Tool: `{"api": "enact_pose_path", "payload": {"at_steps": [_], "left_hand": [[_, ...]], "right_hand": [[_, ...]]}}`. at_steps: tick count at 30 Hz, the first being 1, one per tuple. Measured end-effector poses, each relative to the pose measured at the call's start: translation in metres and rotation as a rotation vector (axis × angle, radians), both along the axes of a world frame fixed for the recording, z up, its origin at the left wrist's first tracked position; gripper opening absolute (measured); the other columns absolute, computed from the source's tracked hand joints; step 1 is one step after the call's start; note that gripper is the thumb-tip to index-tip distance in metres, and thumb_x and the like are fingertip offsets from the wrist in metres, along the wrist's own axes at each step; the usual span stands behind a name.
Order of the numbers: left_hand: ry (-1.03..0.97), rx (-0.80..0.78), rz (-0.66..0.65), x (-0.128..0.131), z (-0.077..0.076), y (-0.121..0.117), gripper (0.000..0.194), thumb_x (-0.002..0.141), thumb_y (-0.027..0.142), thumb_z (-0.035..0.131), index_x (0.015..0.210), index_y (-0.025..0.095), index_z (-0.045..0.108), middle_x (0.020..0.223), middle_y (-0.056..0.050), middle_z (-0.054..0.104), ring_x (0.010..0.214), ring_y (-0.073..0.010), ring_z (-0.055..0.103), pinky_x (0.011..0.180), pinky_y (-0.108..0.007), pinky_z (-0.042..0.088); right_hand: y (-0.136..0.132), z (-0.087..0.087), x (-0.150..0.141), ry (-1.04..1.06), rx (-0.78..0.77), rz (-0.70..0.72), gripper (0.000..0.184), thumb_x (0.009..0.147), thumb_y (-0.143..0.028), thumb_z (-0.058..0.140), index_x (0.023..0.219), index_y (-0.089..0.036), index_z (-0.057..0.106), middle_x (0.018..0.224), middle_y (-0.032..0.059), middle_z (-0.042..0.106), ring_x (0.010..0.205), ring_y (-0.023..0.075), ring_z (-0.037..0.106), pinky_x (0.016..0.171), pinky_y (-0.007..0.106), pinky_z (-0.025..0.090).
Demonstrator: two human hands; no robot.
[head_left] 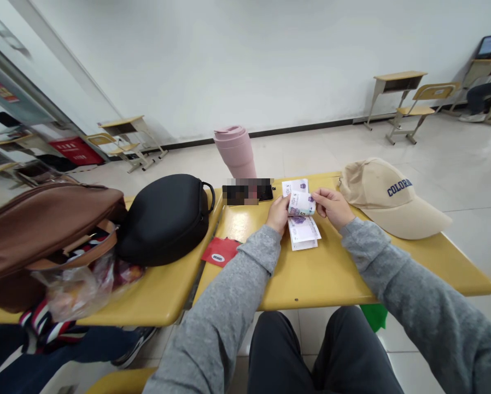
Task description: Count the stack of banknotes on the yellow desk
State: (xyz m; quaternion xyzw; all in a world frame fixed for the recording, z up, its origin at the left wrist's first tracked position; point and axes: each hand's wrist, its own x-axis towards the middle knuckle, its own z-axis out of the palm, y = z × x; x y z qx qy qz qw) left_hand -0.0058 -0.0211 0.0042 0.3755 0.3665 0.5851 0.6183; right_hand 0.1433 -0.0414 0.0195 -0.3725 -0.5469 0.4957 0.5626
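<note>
My left hand point(278, 212) and my right hand point(331, 205) meet over the yellow desk point(331, 273), both closed on a curled banknote point(301, 203) held between them. Under the hands lies a small stack of purple-and-white banknotes point(304, 231) flat on the desk. Another note point(294, 186) lies just beyond the hands. Both arms are in grey sleeves.
A beige cap point(387, 197) lies right of the hands, a pink tumbler point(236, 151) stands behind. A red wallet point(221, 251) sits at the desk's left edge. A black case point(165, 219) and brown bag point(44, 230) fill the neighbouring desk. Desks, chairs and a seated person point(487, 93) are at the back right.
</note>
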Motion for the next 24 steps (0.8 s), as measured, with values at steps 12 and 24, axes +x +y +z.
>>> {"api": "enact_pose_path", "payload": {"at_steps": [12, 24], "left_hand": [[-0.027, -0.028, -0.007, 0.0007, 0.0067, -0.0045, 0.019, 0.072, 0.023, 0.066, 0.086, 0.011, 0.064, 0.080, -0.009, 0.070, 0.081, -0.0208, 0.067, 0.084, -0.039, 0.049], [-0.008, -0.054, -0.068, 0.0008, 0.0052, -0.0039, 0.023, 0.067, 0.017, 0.069, 0.089, 0.013, 0.063, 0.085, -0.008, 0.070, 0.078, -0.0198, 0.067, 0.082, -0.039, 0.051]], "right_hand": [[-0.0006, -0.0005, 0.0011, -0.057, -0.026, 0.026, 0.042, 0.071, -0.059, 0.060, 0.067, -0.018, 0.057, 0.046, -0.0004, 0.054, 0.036, 0.0064, 0.032, 0.036, 0.022, 0.022], [0.0093, -0.0094, 0.0054, -0.109, -0.090, -0.199, 0.041, 0.061, -0.053, 0.071, 0.071, -0.020, 0.048, 0.047, -0.0047, 0.051, 0.041, 0.0078, 0.038, 0.039, 0.022, 0.026]]}}
